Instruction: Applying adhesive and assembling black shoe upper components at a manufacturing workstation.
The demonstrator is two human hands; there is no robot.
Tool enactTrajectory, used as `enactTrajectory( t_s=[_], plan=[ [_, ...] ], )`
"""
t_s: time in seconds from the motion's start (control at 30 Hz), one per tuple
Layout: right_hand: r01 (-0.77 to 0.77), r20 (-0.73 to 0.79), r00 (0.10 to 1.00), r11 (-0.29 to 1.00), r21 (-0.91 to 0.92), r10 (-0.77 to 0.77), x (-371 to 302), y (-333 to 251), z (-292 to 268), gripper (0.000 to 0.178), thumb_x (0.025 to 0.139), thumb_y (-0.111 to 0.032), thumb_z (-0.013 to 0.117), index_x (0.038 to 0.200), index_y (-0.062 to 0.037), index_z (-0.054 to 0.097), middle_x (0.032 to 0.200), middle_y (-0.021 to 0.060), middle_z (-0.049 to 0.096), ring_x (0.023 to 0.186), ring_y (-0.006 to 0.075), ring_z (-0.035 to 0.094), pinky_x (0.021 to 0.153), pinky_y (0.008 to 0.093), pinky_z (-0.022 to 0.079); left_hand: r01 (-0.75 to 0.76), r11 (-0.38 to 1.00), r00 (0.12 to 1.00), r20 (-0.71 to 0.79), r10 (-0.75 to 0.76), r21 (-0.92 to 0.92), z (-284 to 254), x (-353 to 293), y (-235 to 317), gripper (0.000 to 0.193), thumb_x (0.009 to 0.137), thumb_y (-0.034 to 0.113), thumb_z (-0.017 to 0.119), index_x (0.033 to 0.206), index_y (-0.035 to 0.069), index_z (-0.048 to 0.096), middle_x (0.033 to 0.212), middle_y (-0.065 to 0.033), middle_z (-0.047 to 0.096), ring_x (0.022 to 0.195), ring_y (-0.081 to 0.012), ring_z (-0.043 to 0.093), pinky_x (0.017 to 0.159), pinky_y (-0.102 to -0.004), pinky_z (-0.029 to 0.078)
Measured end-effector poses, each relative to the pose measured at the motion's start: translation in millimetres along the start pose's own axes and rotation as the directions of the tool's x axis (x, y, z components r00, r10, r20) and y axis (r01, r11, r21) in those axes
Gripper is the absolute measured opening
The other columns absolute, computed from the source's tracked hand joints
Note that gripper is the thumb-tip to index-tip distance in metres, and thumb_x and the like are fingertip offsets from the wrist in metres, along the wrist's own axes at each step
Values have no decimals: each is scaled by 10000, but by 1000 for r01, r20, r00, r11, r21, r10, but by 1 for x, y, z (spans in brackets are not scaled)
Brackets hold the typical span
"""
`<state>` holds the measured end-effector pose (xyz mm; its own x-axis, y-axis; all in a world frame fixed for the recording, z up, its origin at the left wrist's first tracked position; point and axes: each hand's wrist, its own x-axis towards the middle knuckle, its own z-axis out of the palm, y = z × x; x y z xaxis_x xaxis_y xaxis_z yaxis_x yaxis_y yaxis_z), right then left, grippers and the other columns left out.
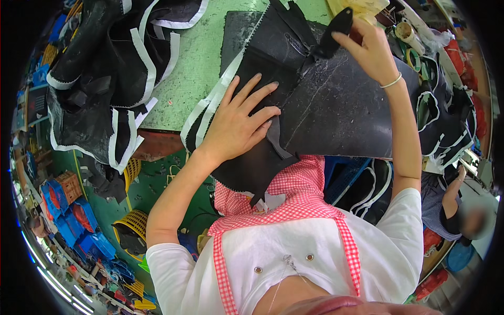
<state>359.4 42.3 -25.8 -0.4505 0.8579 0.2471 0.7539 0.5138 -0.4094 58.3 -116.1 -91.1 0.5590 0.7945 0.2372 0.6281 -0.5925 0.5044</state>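
Note:
A black fabric piece point(252, 163) with white edge binding lies over the dark work mat point(341, 115) and hangs past the table's near edge toward my apron. My left hand point(239, 118) rests flat on it, fingers spread, holding nothing. Up at the right, my right hand point(367, 50) pinches a black flap point(336, 34) between thumb and fingers, raised above the mat. The flap's lower end meets the dark fabric near the mat's top. Whether it is joined there I cannot tell.
At the left, a heap of black pieces with white binding point(113, 68) covers part of the green tabletop point(197, 52). More bound pieces point(446, 105) lie at the right. Below are a yellow basket point(131, 231) and blue crates point(71, 218). Another person point(443, 202) is at far right.

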Motion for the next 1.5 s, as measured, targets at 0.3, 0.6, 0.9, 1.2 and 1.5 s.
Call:
enactTrajectory(
  t_s=[0.3, 0.6, 0.9, 1.2, 1.5],
  plan=[
    [-15, 295, 948, 912, 409, -117, 52, -6, 29, 194, 971, -205, 714, 1102, -93, 802, 584, -1, 571, 525, 37, 522, 482, 231, 363, 7, 1000, 1000, -4, -7, -16, 0, 0, 0, 278, 882, 173, 689, 1159, 201, 686, 1558, -58, 484, 1496, -364, 372, 1237, -591, 234],
    [-146, 408, 911, 874, 464, -64, 57, -13, 17, 213, 903, -187, 775, 898, 14, 703, 727, 109, 696, 558, 146, 596, 515, 302, 445, 10, 1000, 999, -49, -12, -24, 1, 0, 0, 287, 840, 166, 729, 1124, 208, 710, 1476, -84, 527, 1440, -350, 436, 1226, -590, 275],
    [-39, 529, 827, 919, 393, -191, 25, -11, 4, 174, 916, -101, 753, 1080, -71, 800, 869, 14, 754, 535, 50, 524, 449, 226, 388, 27, 997, 990, -135, -36, -67, 2, 0, -2, 321, 788, 149, 774, 1103, 199, 742, 1276, -132, 536, 1279, -356, 521, 1194, -584, 358],
    [-5, 345, 925, 905, 426, -157, 31, -9, 45, 182, 961, -100, 715, 1117, -134, 803, 712, -61, 682, 502, 15, 490, 460, 219, 373, 43, 998, 994, -101, -47, -45, 0, -1, 0, 333, 822, 149, 740, 1147, 222, 737, 1315, -134, 512, 1314, -365, 491, 1217, -584, 325],
    [-258, -136, 957, 966, -8, 255, -24, 76, -50, 315, 928, -352, 779, 875, -43, 748, 648, -21, 611, 538, 69, 502, 508, 285, 374, 14, 1000, 979, -205, -11, 16, 13, 36, -12, 257, 857, 175, 738, 1111, 203, 709, 1272, -133, 535, 1263, -360, 530, 1188, -586, 353]
  ],
)
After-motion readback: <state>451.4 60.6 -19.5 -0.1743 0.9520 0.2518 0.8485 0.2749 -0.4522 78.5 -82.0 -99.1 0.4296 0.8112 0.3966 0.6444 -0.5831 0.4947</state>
